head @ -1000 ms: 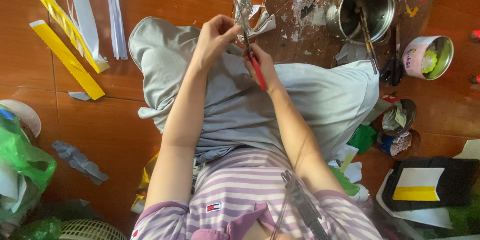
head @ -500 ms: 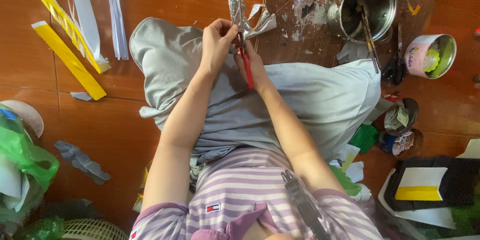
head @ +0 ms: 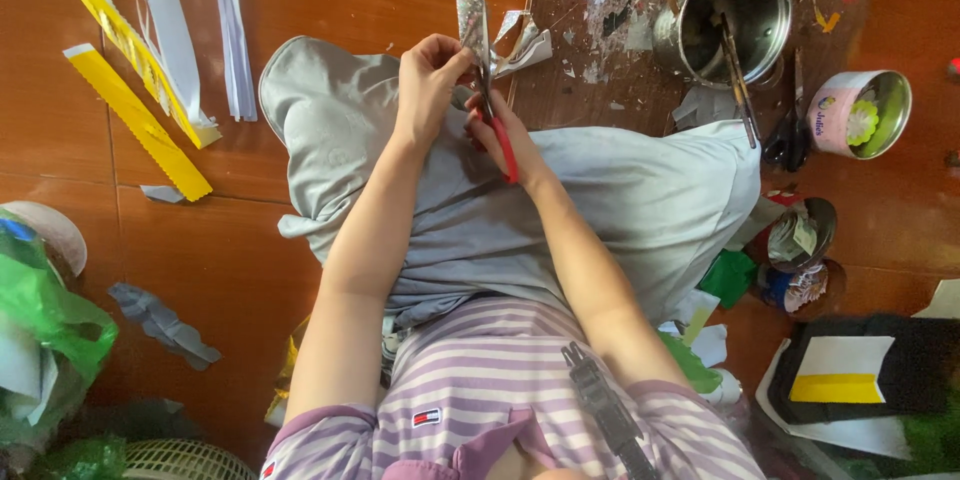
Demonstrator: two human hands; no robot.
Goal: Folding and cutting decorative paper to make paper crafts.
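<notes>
The shiny silver patterned paper strip [head: 468, 0] stands upright above the person's grey-clad knees, pinched at its lower end by the left hand [head: 430, 80]; a moment ago it leaned a little more to the left, so it has been turned slightly in the grip. The right hand [head: 497, 125] is closed around red-handled scissors [head: 503, 140], blades meeting the strip's base, the cut apparently under way. Just beyond, curled silver offcuts [head: 525, 40] lie on the brown floor. Farther right sits a steel pot [head: 745, 5] holding tools, and a small round pink-sided tin [head: 860, 110].
</notes>
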